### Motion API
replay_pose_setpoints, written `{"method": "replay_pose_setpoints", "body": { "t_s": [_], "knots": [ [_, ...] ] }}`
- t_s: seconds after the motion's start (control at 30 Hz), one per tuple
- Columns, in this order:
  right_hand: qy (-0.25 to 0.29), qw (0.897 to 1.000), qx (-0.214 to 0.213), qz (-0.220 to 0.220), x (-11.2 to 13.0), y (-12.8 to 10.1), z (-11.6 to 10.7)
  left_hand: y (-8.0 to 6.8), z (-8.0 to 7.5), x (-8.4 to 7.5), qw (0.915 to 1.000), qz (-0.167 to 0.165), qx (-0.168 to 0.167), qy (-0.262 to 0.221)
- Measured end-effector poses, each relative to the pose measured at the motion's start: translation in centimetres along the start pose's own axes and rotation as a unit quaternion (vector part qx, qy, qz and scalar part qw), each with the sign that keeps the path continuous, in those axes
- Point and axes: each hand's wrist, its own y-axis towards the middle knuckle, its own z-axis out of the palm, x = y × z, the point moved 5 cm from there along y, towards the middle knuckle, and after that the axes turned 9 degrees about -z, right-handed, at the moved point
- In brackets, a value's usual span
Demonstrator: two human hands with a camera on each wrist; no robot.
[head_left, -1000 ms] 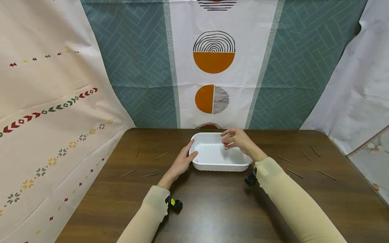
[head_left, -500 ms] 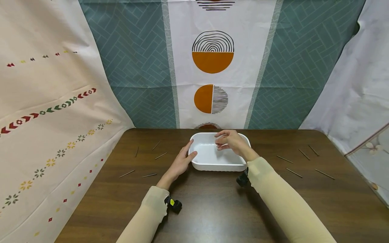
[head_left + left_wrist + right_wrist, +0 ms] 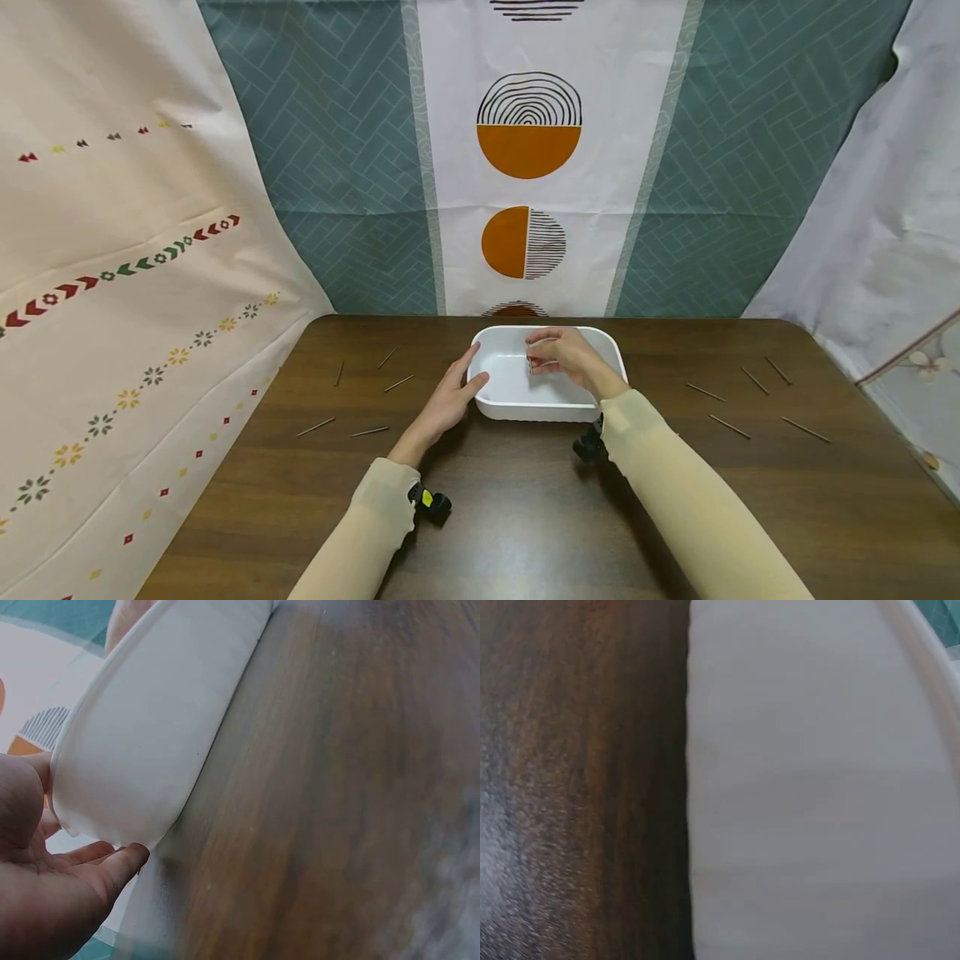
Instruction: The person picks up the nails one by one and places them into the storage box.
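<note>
White tray (image 3: 525, 410), set at mid-worktop toward the far edge, flanked by both grips. Right grip (image 3: 562, 357) hung over the tray's inside, fingertips curled together and pinched on what looked like a thin stick (image 3: 529, 365), held just above the tray floor; too small to tell more. Left grip (image 3: 446, 404) lay flat, fingers straight and relaxed, against the tray's left wall, thumb at the rim. Showed the same in the left wrist view: white tray (image 3: 142, 742) wall just beside the left grip (image 3: 52, 900), palm open toward it. Filled the right wrist view with tray (image 3: 817, 787) wall and dark worktop (image 3: 577, 787), with no fingers shown.

Judged early in the work: no stick seen lying on the visible tray floor, one stick apparently in the right grip, and about ten others on the worktop (image 3: 525, 517). Lay five in the left sticks (image 3: 399, 383) group, well apart from the tray, and five in the right sticks (image 3: 729, 427) group, likewise well apart.

Left bare wood on both sides of the tray and across the near half. Stood close behind the tray at the far edge: the patterned backdrop (image 3: 528, 242). Draped down to the left and right edges: cloth, near the outermost sticks.
</note>
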Motion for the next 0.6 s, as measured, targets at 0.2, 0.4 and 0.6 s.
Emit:
{"method": "replay_pose_setpoints", "body": {
  "t_s": [0.2,0.4,0.6],
  "knots": [
    [-0.001,1.000,-0.010,0.019,-0.7,0.3,0.0,0.2,0.0,0.2,1.0000,-0.003,0.002,0.007],
    [-0.020,0.999,-0.005,0.030,-1.2,0.5,0.3,0.2,-0.1,0.2,1.0000,-0.004,-0.001,0.008],
    [-0.057,0.997,-0.003,0.049,-1.6,0.5,0.3,0.2,0.0,0.1,1.0000,-0.001,0.000,0.007]
  ]
}}
